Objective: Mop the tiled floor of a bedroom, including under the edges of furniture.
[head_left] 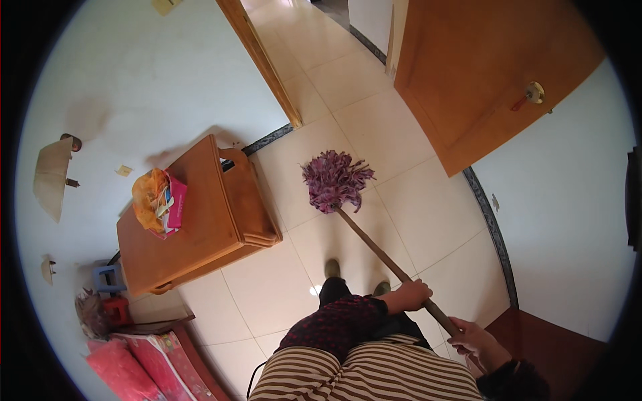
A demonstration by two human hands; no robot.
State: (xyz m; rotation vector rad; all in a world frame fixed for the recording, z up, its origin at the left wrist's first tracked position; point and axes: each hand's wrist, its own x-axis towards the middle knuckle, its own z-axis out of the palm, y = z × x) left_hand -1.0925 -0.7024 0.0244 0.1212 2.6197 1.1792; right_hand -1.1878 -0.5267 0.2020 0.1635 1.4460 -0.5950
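Observation:
A mop with a purple cloth-strip head [333,179] rests on the tiled floor ahead of my feet. Its long wooden handle [374,248] slants back toward my right side. Partway up the handle, my left hand [409,296] is wrapped round it, the forearm crossing in front of my body. Closer to the handle's upper end, my right hand [473,339] also grips the wood, with the fingers curled round it.
To the left, a wooden cabinet [200,220] bears an orange bag [150,194] and a pink box [176,206]. A brown door [488,73] stands open at the upper right, beside a doorway. Stools [109,279] and a bed with red bedding [150,354] are at lower left.

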